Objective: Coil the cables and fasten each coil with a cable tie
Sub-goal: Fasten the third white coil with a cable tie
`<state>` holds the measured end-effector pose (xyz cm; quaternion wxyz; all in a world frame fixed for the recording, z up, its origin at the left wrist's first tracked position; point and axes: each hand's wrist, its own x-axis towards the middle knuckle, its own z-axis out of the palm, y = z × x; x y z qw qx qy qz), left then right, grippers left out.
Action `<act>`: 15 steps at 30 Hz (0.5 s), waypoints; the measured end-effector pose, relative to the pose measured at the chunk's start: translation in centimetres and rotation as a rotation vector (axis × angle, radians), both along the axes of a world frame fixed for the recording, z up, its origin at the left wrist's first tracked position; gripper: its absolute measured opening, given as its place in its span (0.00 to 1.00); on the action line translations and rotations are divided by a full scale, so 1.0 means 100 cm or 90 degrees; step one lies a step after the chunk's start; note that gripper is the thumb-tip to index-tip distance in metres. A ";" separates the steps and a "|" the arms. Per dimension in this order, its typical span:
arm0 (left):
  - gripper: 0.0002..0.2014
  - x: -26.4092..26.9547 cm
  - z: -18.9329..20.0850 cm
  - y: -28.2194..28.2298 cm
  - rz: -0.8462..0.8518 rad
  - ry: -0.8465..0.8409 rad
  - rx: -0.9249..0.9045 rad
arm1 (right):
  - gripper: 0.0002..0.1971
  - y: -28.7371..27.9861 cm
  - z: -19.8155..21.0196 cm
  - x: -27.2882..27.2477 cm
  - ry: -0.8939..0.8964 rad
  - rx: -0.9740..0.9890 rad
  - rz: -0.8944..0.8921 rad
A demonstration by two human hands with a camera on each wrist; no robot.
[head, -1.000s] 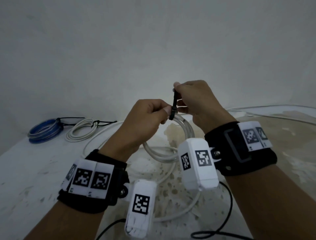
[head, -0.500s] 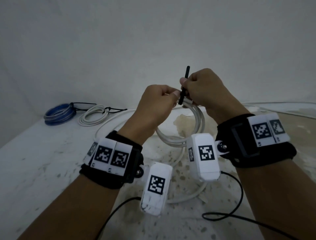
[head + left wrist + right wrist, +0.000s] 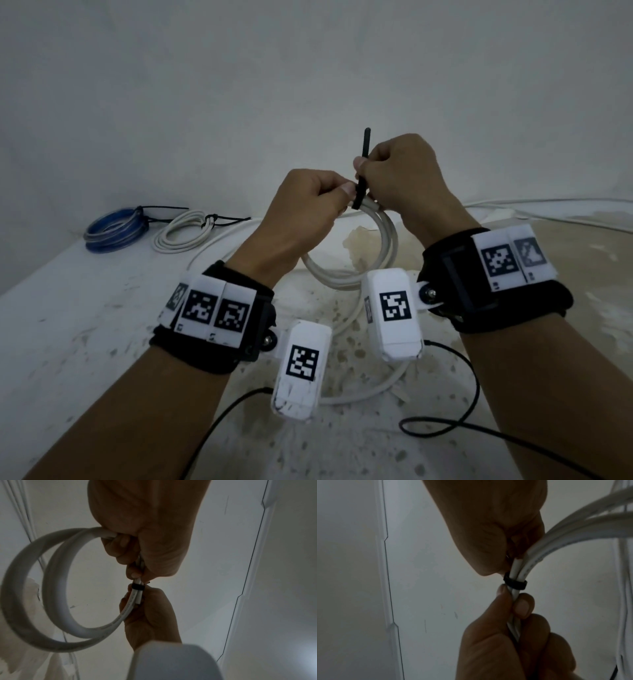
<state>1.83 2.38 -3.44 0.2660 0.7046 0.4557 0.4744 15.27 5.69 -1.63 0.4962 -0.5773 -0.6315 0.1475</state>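
Up above the table [image 3: 68, 325], both hands meet, clamped on one white coil [image 3: 387, 246]. Left hand [image 3: 301, 219] has its fingers curled round the coil's strands just at 9 o'clock of the black tie [image 3: 360, 186], thumb tip against the band. Right hand [image 3: 404, 178] sits at 3 o'clock of the tie and pinches its tail, which sticks up toward 12 o'clock past the knuckles. From the wrist views the tie [image 3: 138, 586] is a closed band round the strands [image 3: 515, 583], between the two fists, which nearly touch. The coil hangs from the hands toward 6 o'clock, its lower arc behind the wrist cameras. Far off at 9 to 10 o'clock lie a tied white coil [image 3: 183, 236] and, just beyond it, a tied blue coil [image 3: 114, 229]. Loose white cable [image 3: 548, 202] runs along the table's far edge at 3 o'clock.
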 end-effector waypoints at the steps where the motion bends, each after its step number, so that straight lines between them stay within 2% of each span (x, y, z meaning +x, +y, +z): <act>1: 0.11 0.001 -0.001 0.000 -0.001 0.008 -0.001 | 0.14 0.001 -0.001 0.000 0.005 -0.005 -0.003; 7: 0.11 0.003 -0.003 0.001 0.006 0.010 0.001 | 0.14 0.004 -0.005 0.001 0.028 -0.023 0.001; 12: 0.11 -0.002 -0.003 0.005 0.024 -0.028 -0.045 | 0.13 -0.003 -0.001 0.004 0.155 -0.096 0.105; 15: 0.11 -0.004 -0.002 0.006 0.023 -0.048 -0.061 | 0.16 -0.004 -0.002 0.002 0.140 -0.117 0.149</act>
